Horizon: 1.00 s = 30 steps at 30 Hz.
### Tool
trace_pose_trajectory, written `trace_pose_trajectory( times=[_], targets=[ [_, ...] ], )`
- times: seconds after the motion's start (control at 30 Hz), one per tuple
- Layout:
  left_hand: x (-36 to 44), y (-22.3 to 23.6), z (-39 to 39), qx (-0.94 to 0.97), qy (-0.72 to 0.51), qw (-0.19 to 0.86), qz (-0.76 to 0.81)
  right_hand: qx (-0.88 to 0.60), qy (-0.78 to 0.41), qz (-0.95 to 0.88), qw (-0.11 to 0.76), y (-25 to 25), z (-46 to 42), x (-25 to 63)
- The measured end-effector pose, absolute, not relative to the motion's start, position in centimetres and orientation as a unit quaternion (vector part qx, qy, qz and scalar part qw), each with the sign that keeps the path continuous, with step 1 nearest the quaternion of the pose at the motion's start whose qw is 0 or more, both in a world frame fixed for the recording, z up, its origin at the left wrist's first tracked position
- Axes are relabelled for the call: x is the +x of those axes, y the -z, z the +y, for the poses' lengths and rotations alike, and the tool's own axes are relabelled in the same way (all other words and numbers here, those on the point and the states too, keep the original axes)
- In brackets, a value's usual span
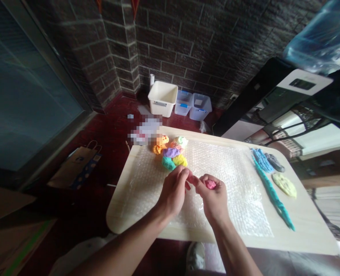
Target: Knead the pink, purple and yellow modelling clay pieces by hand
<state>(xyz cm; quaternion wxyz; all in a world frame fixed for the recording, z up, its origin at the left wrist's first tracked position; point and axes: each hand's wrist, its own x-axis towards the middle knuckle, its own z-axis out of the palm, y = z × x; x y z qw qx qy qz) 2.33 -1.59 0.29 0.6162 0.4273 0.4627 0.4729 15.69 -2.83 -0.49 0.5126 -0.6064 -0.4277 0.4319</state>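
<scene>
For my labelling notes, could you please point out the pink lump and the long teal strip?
Pink lump (211, 184), head view: middle of its exposed surface.
Long teal strip (272, 193), head view: middle of its length.

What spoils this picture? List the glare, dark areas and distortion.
Head view: pale glare on the bubble wrap; deep shadow on the floor at left; stretched, smeared outer edges, notably the blue plastic at upper right; a pixelated patch left of centre.

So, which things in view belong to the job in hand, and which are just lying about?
Likely part of the job:
pink piece in the right hand
bunched coloured pieces
bubble wrap
long teal strip
blue piece
grey piece
pale yellow piece

Probably just lying about:
cream bin
clear tubs
paper bag
</scene>
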Motion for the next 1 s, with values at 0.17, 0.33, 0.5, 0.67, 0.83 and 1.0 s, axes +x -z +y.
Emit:
trace_pose_trajectory(
  times=[0.17, 0.33, 0.5, 0.67, 0.83, 1.0],
  targets=[
    [2.3, -0.5, -1.8, 0.448, -0.461, 0.609, 0.465, -0.618, -0.399, -0.447, 0.509, 0.8, -3.0, 15.5],
    [2.2, -0.4, -2.0, 0.477, -0.451, 0.593, 0.466, -0.627, -0.375, -0.467, 0.498, 0.4, -3.1, 15.5],
    [2.2, -0.7, -2.2, 0.501, -0.437, 0.585, 0.465, -0.617, -0.357, -0.491, 0.501, -0.4, -3.0, 15.3],
    [2.5, -1.0, -2.5, 0.535, -0.424, 0.564, 0.465, -0.523, -0.45, -0.46, 0.558, -0.6, -2.7, 15.5],
    [2.8, -0.9, -2.5, 0.559, -0.443, 0.526, 0.463, -0.53, -0.472, -0.44, 0.55, -0.3, -2.8, 15.8],
    [2.6, -1.0, -2.3, 0.569, -0.467, 0.538, 0.412, -0.507, -0.471, -0.458, 0.558, -0.6, -2.7, 16.2]
  ],
)
